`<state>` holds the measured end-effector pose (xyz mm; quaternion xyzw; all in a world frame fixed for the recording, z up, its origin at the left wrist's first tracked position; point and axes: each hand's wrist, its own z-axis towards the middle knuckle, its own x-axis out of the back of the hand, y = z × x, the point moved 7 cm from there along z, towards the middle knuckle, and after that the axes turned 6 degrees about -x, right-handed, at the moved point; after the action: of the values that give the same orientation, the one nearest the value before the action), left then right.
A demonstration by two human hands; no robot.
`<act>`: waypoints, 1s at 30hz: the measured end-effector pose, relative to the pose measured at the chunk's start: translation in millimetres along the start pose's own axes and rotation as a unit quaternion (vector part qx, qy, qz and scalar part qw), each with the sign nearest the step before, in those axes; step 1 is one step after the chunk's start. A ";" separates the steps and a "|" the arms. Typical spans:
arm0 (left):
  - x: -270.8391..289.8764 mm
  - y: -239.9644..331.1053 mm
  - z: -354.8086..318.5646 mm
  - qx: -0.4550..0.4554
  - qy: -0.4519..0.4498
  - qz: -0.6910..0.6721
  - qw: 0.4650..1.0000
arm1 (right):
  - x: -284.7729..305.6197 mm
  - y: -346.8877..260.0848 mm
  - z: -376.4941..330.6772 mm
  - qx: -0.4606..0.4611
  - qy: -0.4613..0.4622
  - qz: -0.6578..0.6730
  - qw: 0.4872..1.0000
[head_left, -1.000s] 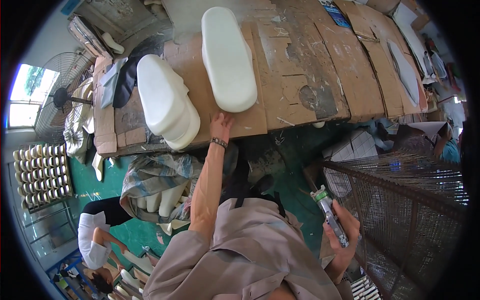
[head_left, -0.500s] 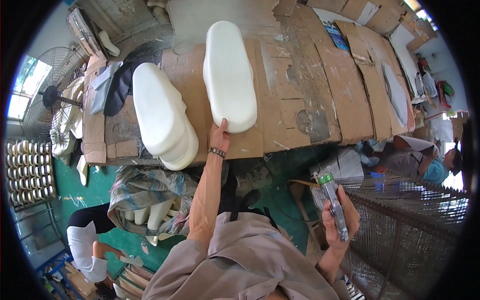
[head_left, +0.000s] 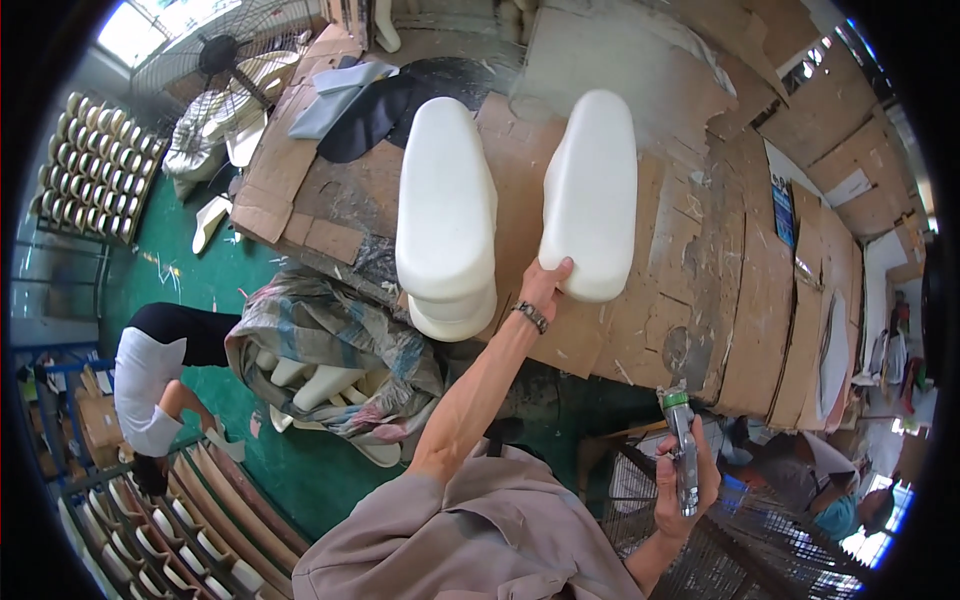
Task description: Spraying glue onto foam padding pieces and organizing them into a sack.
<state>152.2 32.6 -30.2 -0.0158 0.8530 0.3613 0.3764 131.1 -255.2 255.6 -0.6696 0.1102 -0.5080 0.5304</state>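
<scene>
Left hand (head_left: 541, 287): fingers curled on the near end of the white moulded form (head_left: 592, 195), at 12 o'clock on the cardboard-covered bench (head_left: 700, 270).
Right hand (head_left: 682, 485): closed around a slim metal tool (head_left: 682, 450), at 4 o'clock.
Stack (head_left: 446, 215): 2 white forms, just left of the held form.
Fan (head_left: 215, 60): at 10 o'clock.

Left hand (head_left: 543, 285) grips white moulded piece (head_left: 592, 195); right hand (head_left: 684, 485) holds tool (head_left: 682, 448).

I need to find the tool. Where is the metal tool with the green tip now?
In the head view, lower right: the metal tool is upright in the right hand, above the wire cage.
</scene>
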 end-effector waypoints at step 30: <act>-31.1 161.4 -36.5 -0.188 -0.045 -0.073 0.978 | -39.0 -5.4 30.3 -0.042 -0.026 0.013 0.999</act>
<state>103.1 121.1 104.3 -0.1324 0.7483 0.4873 0.4301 135.2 -208.1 240.5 -0.7024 0.1263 -0.4789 0.5113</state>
